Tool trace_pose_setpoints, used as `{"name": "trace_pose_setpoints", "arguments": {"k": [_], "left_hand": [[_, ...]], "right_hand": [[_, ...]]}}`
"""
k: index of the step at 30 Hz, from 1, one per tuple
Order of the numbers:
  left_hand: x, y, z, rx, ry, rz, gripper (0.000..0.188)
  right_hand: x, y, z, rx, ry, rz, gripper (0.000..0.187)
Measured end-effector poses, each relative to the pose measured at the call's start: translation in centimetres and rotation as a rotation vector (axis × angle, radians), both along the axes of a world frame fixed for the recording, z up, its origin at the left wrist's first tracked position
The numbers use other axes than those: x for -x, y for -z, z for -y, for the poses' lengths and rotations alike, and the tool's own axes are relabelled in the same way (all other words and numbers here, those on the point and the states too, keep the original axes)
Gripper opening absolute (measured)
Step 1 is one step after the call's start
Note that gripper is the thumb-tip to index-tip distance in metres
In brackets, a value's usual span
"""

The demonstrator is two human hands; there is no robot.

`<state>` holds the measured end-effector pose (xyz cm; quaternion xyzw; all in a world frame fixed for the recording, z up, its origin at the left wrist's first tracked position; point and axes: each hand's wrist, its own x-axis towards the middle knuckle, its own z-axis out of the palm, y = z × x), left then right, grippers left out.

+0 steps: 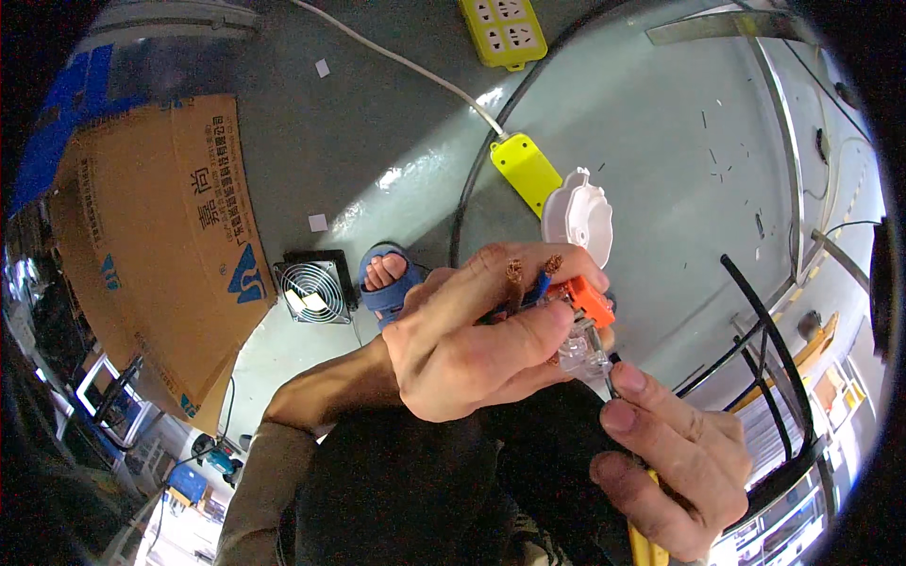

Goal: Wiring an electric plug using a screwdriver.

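My left hand [481,340] is closed around an orange and clear plastic wiring connector [590,302], pinched between thumb and fingers. A blue wire [543,287] and a brown wire stick out between those fingers, with frayed bare copper strands [555,265] at their ends. My right hand [679,453] grips what looks like a screwdriver [646,538]; its yellow handle shows under the palm. Its thin tip meets or nearly meets the connector's clear end; the exact contact is hidden. Just beyond my left fingers is a white cup-shaped plastic shell [578,217]; whether I hold it is unclear.
A yellow-green power strip [527,174] with a white cord and a black cable lie on the grey floor ahead. Another socket block [505,33] is farther off. At left are a cardboard box [160,245] and a small fan [314,291]; metal frames [788,151] stand right.
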<state>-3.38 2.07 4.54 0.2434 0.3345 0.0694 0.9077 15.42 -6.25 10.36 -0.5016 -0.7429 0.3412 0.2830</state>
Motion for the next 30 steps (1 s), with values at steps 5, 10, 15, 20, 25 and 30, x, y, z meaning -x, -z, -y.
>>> {"name": "trace_pose_setpoints", "arguments": {"k": [5,10,15,20,25,30], "left_hand": [[-1.1,-0.3,-0.2,-0.012,0.035,0.037,0.046],[0.2,-0.1,0.4,-0.061,-0.027,-0.08,0.047],[0.2,0.2,0.4,-0.13,-0.108,-0.084,0.046],[-0.5,1.3,1.3,-0.299,-0.181,0.047,0.042],[-0.4,0.3,0.9,-0.193,-0.202,-0.009,0.044],[-3.1,3.5,0.7,-0.992,-0.529,0.177,0.021]], "right_hand": [[0.0,-1.9,-0.3,-0.126,0.027,0.195,0.01],[-1.5,0.6,0.5,0.002,0.014,-0.14,0.018],[-1.6,1.1,-0.5,-0.036,0.006,-0.181,0.022],[0.7,-2.6,0.0,0.1,0.139,0.134,0.021],[1.0,-3.4,0.3,0.053,0.022,0.272,0.016],[-3.5,-4.0,4.7,0.188,0.408,0.71,0.031]]}}
